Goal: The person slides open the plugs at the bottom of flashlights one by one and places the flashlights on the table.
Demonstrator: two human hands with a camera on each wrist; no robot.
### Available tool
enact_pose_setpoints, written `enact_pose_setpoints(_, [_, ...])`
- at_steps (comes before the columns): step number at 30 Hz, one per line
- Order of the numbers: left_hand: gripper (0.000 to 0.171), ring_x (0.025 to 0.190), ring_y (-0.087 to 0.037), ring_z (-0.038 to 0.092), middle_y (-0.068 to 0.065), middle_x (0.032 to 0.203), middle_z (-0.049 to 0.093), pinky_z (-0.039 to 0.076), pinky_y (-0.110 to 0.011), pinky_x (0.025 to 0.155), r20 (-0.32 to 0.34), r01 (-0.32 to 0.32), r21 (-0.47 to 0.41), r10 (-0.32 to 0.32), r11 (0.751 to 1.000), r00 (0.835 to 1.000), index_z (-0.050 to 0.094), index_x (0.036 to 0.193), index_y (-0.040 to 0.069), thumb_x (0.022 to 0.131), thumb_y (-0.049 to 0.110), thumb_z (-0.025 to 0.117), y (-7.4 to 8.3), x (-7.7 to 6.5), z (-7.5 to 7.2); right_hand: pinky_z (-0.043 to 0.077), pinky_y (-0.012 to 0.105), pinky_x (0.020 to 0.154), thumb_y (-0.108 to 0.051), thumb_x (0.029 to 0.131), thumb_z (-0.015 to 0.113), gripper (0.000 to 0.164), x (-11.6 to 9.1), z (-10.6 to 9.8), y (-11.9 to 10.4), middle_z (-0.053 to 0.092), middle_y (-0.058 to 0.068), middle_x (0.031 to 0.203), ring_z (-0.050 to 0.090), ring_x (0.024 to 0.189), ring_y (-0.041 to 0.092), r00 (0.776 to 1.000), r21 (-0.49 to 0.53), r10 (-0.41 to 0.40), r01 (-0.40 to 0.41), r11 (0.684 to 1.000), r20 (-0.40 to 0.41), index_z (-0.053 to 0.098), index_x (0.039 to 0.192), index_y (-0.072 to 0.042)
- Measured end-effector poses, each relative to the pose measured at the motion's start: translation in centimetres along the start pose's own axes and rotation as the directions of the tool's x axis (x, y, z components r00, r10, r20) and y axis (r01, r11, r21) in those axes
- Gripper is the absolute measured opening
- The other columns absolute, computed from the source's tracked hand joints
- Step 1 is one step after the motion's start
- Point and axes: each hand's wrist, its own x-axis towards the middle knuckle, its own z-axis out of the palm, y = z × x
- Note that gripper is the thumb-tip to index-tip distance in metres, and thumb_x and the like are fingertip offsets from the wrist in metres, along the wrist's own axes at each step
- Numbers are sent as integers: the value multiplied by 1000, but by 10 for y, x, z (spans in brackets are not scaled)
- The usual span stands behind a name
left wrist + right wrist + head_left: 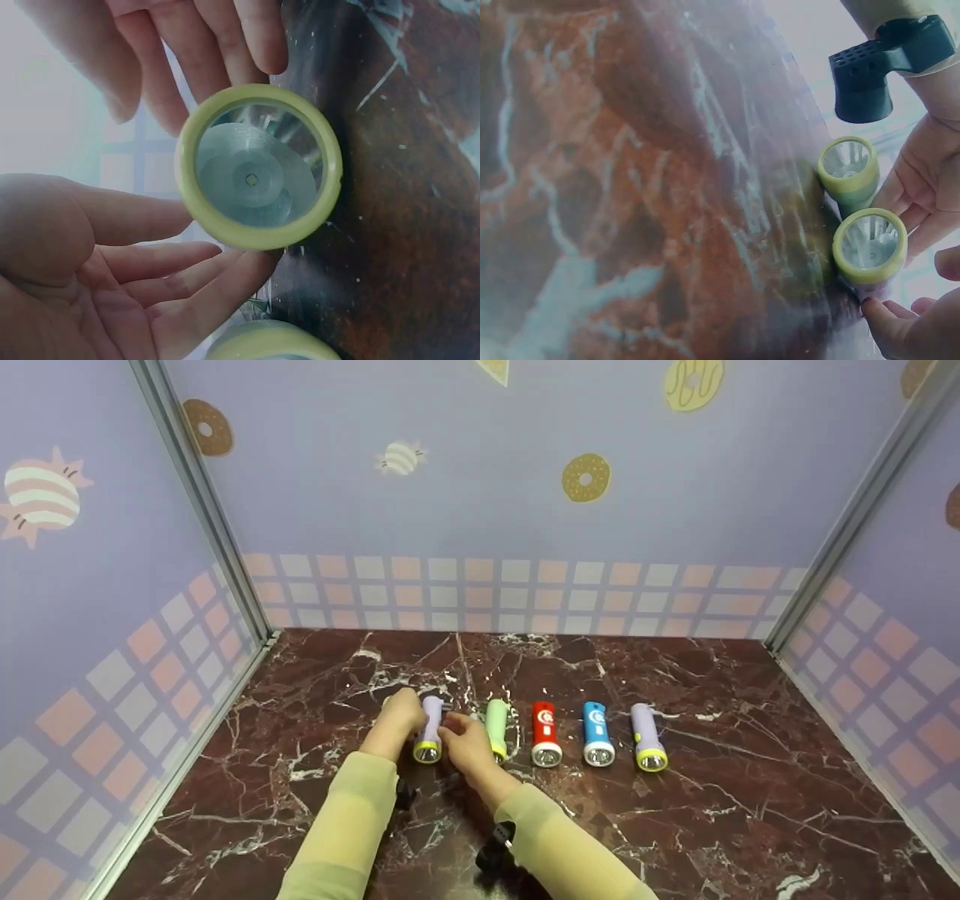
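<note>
A lilac flashlight (431, 729) with a yellow rim lies on the table between both hands, its lens toward me. My left hand (403, 712) is at its left side, palm showing in the left wrist view, with fingers extended against the barrel. From the right side, my right hand (466, 741) reaches in with loosely bent fingers at the same flashlight, thumb held apart. A second yellow-rimmed flashlight (847, 176) shows in the right wrist view, mostly hidden by the left arm from above. Close to the right hand lies a pale green flashlight (496, 724), partly covered.
Rightward in the same row lie a red flashlight (545, 735), a blue flashlight (598, 735) and another lilac flashlight (646, 735). They stand on a dark red marbled table (720, 825). Patterned panels (487, 510) enclose the back and both sides.
</note>
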Motion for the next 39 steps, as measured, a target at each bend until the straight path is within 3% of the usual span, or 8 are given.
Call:
enact_pose_setpoints(4, [27,102,-41,69,-26,108,73,58,-45,93,-13,-24,24,24,999,1000,69,104,-11,81,2,65,2,0,-1,54,44,104,-3,96,63,40,1,-1,-3,68,30,125,65,119,38,1000,24,0,0,1000,-4,58,132,15])
enact_pose_setpoints(7, [29,107,-43,68,-28,113,72,55,-48,98,-24,-29,22,30,999,999,68,108,-12,83,4,65,3,-1,-3,53,45,105,-3,96,63,41,1,-3,-6,67,31,126,66,119,39,1000,31,-8,9,999,-5,57,132,16])
enact_pose_setpoints(15, [23,108,-43,69,-29,114,72,55,-51,97,-103,-35,-79,26,996,994,71,103,-9,86,7,65,6,-1,-4,54,44,104,-2,97,61,41,5,-13,-11,65,33,130,65,121,40,1000,30,-28,29,999,-10,57,134,15])
enact_pose_setpoints(22, [36,119,-42,66,-25,126,70,53,-50,102,-171,-69,-135,46,988,984,70,123,-4,91,12,64,10,-1,-2,57,41,99,-1,96,61,38,10,-26,-13,67,30,127,68,115,37,998,30,-54,55,998,-42,60,131,14])
enact_pose_setpoints(26, [35,116,-40,67,-24,122,72,55,-50,100,-194,-102,-170,68,980,979,70,125,-2,94,13,64,15,-2,-1,57,43,99,-2,97,61,37,11,-34,-14,68,29,127,68,115,38,996,9,-65,66,998,-54,60,131,13])
enact_pose_setpoints(30, [36,114,-38,68,-22,120,73,55,-48,98,-189,-129,-207,90,970,978,68,128,-3,96,13,62,21,-3,1,57,42,98,-3,97,61,38,11,-41,-14,67,29,129,68,116,37,996,12,-65,66,998,-65,60,133,13])
enact_pose_setpoints(39, [37,114,-36,68,-20,120,73,54,-47,101,-141,-126,-249,93,960,986,67,130,-3,97,13,63,34,-5,10,60,34,90,-2,98,60,39,14,-56,-9,66,32,130,69,113,35,995,46,-50,54,997,-91,57,134,14])
